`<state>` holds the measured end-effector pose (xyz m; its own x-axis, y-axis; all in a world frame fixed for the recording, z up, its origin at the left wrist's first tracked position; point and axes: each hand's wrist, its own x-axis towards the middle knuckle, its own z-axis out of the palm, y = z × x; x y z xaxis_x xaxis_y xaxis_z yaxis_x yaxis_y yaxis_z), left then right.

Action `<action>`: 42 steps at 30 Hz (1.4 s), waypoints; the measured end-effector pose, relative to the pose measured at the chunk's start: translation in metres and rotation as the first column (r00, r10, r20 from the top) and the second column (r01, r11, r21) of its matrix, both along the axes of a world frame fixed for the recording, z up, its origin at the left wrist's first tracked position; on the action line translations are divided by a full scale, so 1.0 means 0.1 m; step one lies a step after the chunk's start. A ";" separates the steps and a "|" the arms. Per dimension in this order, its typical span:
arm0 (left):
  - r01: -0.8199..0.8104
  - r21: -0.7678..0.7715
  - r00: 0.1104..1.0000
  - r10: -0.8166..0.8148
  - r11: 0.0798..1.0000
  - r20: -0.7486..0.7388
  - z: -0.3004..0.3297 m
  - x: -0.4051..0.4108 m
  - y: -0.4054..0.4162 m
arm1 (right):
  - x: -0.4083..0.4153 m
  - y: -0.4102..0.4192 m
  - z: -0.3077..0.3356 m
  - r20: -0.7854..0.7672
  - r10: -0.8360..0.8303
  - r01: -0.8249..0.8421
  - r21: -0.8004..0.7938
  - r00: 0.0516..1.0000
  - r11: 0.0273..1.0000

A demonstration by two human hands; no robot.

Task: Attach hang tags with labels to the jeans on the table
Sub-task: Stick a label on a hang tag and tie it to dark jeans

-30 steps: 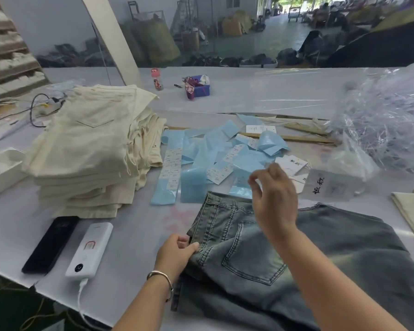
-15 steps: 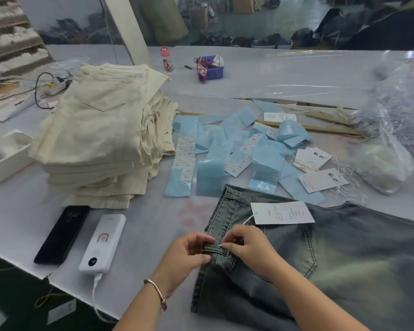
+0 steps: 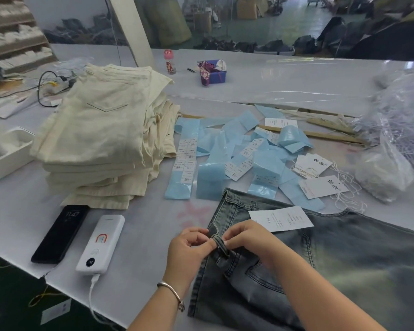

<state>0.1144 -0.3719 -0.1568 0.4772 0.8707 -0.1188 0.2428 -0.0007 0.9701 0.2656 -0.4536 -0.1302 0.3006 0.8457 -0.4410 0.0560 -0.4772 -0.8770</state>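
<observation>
Denim jeans (image 3: 344, 266) are not tagged yet: our left hand (image 3: 189, 247) and right hand (image 3: 246, 237) pinch the belt loop (image 3: 219, 242), tag (image 3: 281, 218) lying beside; more tags (image 3: 320, 186) wait.

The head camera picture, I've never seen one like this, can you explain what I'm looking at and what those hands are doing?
There is no machine here: a camera worn on a person's head looks down at their own two bare hands. The left hand and right hand pinch a belt loop on grey-blue jeans spread on the white table. A white hang tag lies on the jeans by the waistband. Nearby are a stack of cream trousers, blue label strips, more tags, a phone and a power bank.
</observation>
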 end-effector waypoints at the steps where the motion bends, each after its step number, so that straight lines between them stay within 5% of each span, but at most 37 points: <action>1: -0.021 -0.007 1.000 0.021 1.000 -0.003 0.01 0.00 -0.01 | 0.01 0.01 0.02 -0.017 -0.006 0.006 -0.013 1.000 1.000; 11: 0.135 0.202 0.972 -0.090 0.970 -0.216 0.07 -0.04 -0.05 | -0.01 0.07 -0.04 -0.096 -0.176 0.168 -0.084 0.980 0.982; 18: 0.112 0.436 0.972 -0.008 0.893 -0.233 0.05 -0.02 -0.10 | 0.03 0.02 -0.03 -0.051 -0.146 0.145 -0.013 0.988 0.989; 20: 0.074 0.391 0.976 0.014 0.918 -0.218 0.06 -0.02 -0.06 | 0.15 -0.06 -0.02 0.102 -0.219 0.209 0.098 0.970 0.973; 22: 0.034 0.293 0.983 0.022 0.956 -0.184 0.09 -0.02 -0.02 | 0.34 -0.19 -0.02 0.420 -0.286 0.230 0.180 0.861 0.956; 25: 0.006 0.041 1.000 -0.005 0.999 -0.027 0.18 0.01 0.02 | 0.57 -0.35 -0.09 0.727 -0.018 0.039 -0.012 0.686 0.999; 28: 0.070 -0.273 0.987 -0.028 0.959 0.157 0.25 0.05 0.03 | 0.57 -0.38 -0.16 0.704 0.318 -0.179 -0.266 0.635 0.947; 31: 0.121 -0.386 0.976 -0.038 0.914 0.216 0.26 0.10 0.02 | 0.57 -0.33 -0.19 0.727 0.369 -0.218 -0.297 0.579 0.929; 38: 0.136 -0.237 0.986 -0.109 0.962 0.123 0.25 0.14 -0.02 | 0.66 -0.23 0.11 0.741 -0.014 0.007 0.013 0.671 1.000; 40: 0.149 -0.220 0.985 -0.126 0.964 0.115 0.27 0.15 -0.05 | 0.63 -0.18 0.17 0.777 0.108 -0.032 -0.113 0.620 0.993; 42: 0.165 -0.202 0.984 -0.147 0.965 0.103 0.28 0.16 -0.08 | 0.59 -0.16 0.11 0.843 0.260 -0.069 -0.259 0.471 0.963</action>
<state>0.1307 -0.3795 -0.1292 0.6214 0.7451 -0.2421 0.1711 0.1726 0.9700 0.3243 -0.4701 -0.1191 0.4710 0.8649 -0.1733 0.8307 -0.5010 -0.2428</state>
